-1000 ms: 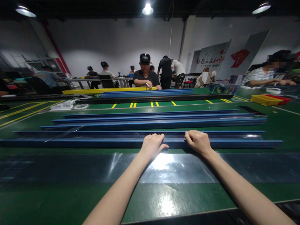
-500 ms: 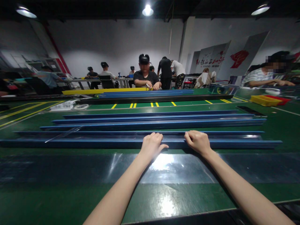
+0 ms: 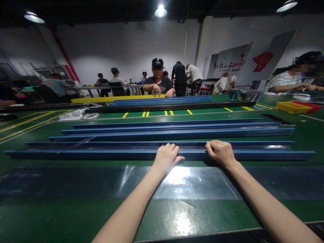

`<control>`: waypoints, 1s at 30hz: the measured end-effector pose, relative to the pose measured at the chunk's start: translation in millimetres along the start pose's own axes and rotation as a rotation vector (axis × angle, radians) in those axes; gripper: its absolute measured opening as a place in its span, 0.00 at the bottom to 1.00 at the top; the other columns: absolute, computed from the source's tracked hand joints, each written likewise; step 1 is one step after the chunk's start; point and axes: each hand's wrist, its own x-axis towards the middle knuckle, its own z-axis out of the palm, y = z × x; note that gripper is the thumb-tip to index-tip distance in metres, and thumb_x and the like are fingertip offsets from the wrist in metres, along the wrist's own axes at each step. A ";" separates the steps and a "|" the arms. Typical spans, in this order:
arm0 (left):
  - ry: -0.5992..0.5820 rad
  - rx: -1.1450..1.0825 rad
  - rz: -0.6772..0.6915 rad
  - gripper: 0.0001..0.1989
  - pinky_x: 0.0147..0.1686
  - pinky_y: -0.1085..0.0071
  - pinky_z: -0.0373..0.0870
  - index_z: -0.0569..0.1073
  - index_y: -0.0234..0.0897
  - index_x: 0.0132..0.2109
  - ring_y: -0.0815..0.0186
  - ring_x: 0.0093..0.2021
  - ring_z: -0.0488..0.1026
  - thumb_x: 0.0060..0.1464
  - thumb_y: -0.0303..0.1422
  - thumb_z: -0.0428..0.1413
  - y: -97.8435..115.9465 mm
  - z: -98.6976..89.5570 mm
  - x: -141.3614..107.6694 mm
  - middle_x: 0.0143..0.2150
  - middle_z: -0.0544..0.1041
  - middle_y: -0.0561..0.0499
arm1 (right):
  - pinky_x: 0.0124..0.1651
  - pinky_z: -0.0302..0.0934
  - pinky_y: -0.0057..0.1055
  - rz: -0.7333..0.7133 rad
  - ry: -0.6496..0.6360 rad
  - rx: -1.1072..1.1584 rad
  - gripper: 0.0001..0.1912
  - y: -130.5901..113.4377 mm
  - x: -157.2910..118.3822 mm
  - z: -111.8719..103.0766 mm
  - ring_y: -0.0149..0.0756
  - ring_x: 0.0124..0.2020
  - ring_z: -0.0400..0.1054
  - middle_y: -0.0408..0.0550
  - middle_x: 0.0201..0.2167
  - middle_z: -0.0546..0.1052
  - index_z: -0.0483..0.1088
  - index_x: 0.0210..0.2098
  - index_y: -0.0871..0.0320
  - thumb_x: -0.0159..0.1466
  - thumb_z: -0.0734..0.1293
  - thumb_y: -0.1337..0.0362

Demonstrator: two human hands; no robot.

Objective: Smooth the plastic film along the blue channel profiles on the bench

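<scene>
My left hand (image 3: 167,156) reaches over the front wall of the nearest blue channel strip (image 3: 101,155), fingers bent inside and thumb along the near side. Further right on that strip, my right hand (image 3: 220,152) is curled with thumb and index finger together; its other fingertips are hidden. Clear film with bright reflections lies along the inside of the strip. A flat sheet of clear plastic (image 3: 141,182) is spread on the green table (image 3: 152,216), beneath my forearms.
Behind lie more blue channel strips (image 3: 174,134), a phone-like dark slab (image 3: 275,119), a black strip (image 3: 172,107) and a yellow strip (image 3: 111,99). Yellow (image 3: 292,108) and red (image 3: 310,106) trays stand at right. A co-worker (image 3: 158,79) sits opposite; crumpled clear plastic (image 3: 72,114) lies left.
The view has shifted slightly, so most things appear further right. Both my hands keep their pose on the blue strip. The co-worker opposite has moved one hand left.
</scene>
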 end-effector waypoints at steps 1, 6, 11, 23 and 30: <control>0.003 0.001 -0.002 0.17 0.30 0.70 0.58 0.66 0.36 0.34 0.64 0.35 0.66 0.50 0.47 0.49 -0.2 -0.4 0.3 0.33 0.70 0.51 | 0.21 0.41 0.26 0.012 0.000 -0.010 0.23 3.5 -0.7 0.0 0.26 0.15 0.57 0.46 0.12 0.68 0.62 0.09 0.60 0.58 0.53 0.62; 0.010 0.008 -0.008 0.16 0.31 0.70 0.58 0.65 0.36 0.35 0.64 0.35 0.66 0.50 0.46 0.50 -1.1 -1.1 1.3 0.33 0.70 0.51 | 0.20 0.40 0.25 0.098 -0.003 -0.103 0.22 27.5 -7.7 -0.2 0.26 0.15 0.57 0.48 0.12 0.69 0.62 0.09 0.60 0.56 0.54 0.61; 0.011 0.009 -0.018 0.17 0.31 0.70 0.57 0.65 0.36 0.36 0.64 0.35 0.66 0.49 0.46 0.51 0.3 -0.4 0.9 0.33 0.71 0.51 | 0.20 0.39 0.24 0.160 -0.020 -0.194 0.22 48.1 -16.3 -3.0 0.27 0.14 0.56 0.48 0.13 0.70 0.64 0.10 0.60 0.55 0.54 0.60; -0.001 0.007 -0.024 0.17 0.31 0.70 0.57 0.66 0.36 0.35 0.64 0.36 0.66 0.50 0.47 0.50 0.9 2.2 2.1 0.33 0.70 0.51 | 0.20 0.38 0.24 0.004 0.044 -0.227 0.21 38.2 -15.5 -8.2 0.26 0.16 0.56 0.45 0.13 0.69 0.64 0.11 0.59 0.58 0.56 0.60; 0.008 0.007 -0.027 0.16 0.32 0.69 0.57 0.66 0.36 0.36 0.63 0.36 0.66 0.50 0.46 0.50 1.0 4.4 1.5 0.34 0.71 0.51 | 0.26 0.44 0.26 -0.191 0.084 -0.213 0.17 -9.1 3.0 -13.6 0.27 0.20 0.57 0.43 0.14 0.67 0.63 0.14 0.59 0.59 0.56 0.64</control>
